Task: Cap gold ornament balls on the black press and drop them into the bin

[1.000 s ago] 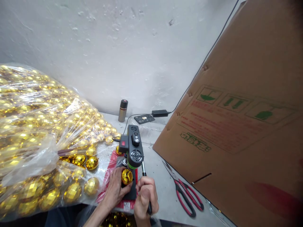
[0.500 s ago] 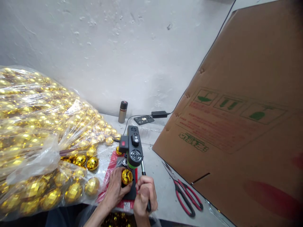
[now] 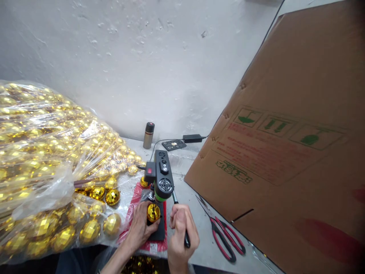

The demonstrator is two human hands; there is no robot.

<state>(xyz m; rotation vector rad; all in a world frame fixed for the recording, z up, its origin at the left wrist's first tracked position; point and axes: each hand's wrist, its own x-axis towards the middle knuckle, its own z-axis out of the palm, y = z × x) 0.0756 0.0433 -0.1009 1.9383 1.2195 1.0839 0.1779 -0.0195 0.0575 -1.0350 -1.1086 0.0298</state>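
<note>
A shiny gold faceted ball (image 3: 154, 212) is held in my left hand (image 3: 140, 224), with the thumb and fingers closed around its side. It sits under the head of a small black bench press (image 3: 164, 173), which has round vents on top and a green band below. My right hand (image 3: 183, 232) is wrapped round the press's lever handle (image 3: 187, 240), whose metal rod runs up to the machine. Beneath the ball lies the press's dark base (image 3: 157, 233), on red plastic sheeting (image 3: 129, 224). The ball's underside is hidden by my fingers.
Gold balls fill a large clear plastic bag (image 3: 57, 190) on the left; loose ones (image 3: 112, 197) lie beside it. Scissors (image 3: 225, 238) with red-black handles rest to the right, before a big cardboard box (image 3: 285, 114). A bottle (image 3: 148, 135), phone (image 3: 173, 144) and power adapter (image 3: 192, 138) are behind.
My right hand has moved right and slightly up with the lever handle, and the press head has turned a little. My left hand keeps the ball in almost the same place.
</note>
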